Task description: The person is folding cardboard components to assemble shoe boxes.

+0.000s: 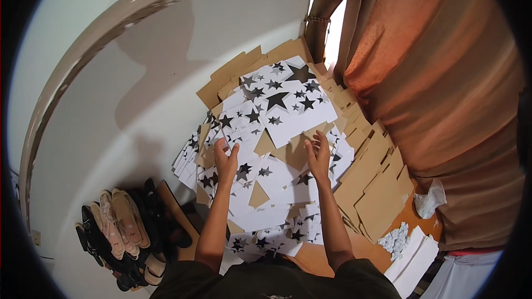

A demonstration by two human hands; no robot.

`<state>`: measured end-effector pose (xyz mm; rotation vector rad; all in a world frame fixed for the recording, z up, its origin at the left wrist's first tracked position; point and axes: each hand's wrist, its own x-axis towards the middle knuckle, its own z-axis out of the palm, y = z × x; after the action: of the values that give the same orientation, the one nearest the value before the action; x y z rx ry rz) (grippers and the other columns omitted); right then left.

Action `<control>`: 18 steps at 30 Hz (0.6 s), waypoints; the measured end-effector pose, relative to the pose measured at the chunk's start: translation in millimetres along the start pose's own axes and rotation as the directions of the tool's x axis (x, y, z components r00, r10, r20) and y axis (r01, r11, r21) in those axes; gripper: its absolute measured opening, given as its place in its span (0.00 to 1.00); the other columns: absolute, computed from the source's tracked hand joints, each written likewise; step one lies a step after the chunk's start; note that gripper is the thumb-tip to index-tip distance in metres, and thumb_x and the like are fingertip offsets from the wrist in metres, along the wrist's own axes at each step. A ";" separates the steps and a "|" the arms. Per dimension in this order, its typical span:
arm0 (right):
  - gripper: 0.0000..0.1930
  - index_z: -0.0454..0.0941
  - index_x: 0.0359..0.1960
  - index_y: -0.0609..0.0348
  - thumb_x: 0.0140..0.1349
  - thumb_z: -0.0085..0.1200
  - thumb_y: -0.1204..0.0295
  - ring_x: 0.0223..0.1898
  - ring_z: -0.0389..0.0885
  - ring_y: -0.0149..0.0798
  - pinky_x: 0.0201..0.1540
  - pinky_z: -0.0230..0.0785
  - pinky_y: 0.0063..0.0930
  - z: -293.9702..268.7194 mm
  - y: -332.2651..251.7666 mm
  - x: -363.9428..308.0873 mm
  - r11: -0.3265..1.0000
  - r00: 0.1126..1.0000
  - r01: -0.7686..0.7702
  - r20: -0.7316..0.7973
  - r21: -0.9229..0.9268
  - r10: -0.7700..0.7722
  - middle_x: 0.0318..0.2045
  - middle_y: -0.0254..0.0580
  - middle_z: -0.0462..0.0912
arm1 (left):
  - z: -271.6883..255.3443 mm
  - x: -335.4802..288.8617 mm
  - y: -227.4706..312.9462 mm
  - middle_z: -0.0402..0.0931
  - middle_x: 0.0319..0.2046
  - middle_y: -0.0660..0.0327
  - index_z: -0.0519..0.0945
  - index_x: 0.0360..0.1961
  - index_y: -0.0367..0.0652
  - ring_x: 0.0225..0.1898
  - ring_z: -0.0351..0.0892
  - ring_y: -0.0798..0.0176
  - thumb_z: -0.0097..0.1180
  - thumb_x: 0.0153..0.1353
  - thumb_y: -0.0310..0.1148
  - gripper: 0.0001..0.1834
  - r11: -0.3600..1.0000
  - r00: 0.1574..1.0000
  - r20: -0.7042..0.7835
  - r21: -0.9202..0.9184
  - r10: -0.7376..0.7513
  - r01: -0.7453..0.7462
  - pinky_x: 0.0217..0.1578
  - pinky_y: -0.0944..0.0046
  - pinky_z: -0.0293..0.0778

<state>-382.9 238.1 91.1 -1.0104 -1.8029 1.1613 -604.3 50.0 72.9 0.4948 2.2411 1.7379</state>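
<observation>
My left hand [226, 158] and my right hand [317, 155] are held apart over a heap of paper, palms facing each other. Both look open, fingers spread and nothing visible in them. Just beyond them lies a white sheet with black and grey stars [302, 119]. Between the hands, a brown paper piece [292, 154] shows under that sheet's near edge; my right fingertips are close to it, and I cannot tell if they touch. A broad white star-printed sheet [282, 188] is spread nearer to me.
Overlapping brown paper pieces [382, 188] are stacked along the right, by an orange-brown curtain [438, 105]. Crumpled white plastic [429, 199] and folded white paper [410, 260] lie near right. Shoes [124, 221] stand on a rack at left. A curved edge [111, 16] arches overhead.
</observation>
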 end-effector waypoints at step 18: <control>0.37 0.59 0.64 0.63 0.55 0.69 0.82 0.38 0.80 0.33 0.45 0.76 0.25 60.3 -5.7 52.8 0.899 0.860 -0.170 -0.384 0.404 0.335 0.45 0.48 0.76 | 21.1 29.0 -13.5 0.75 0.40 0.57 0.65 0.66 0.32 0.35 0.74 0.65 0.72 0.57 0.28 0.39 0.989 0.976 -0.161 -0.018 -0.147 0.146 0.42 0.66 0.73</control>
<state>-459.1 263.3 87.1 -1.2033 -1.0675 1.2365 -623.5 77.6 54.6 0.1864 2.3138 1.7654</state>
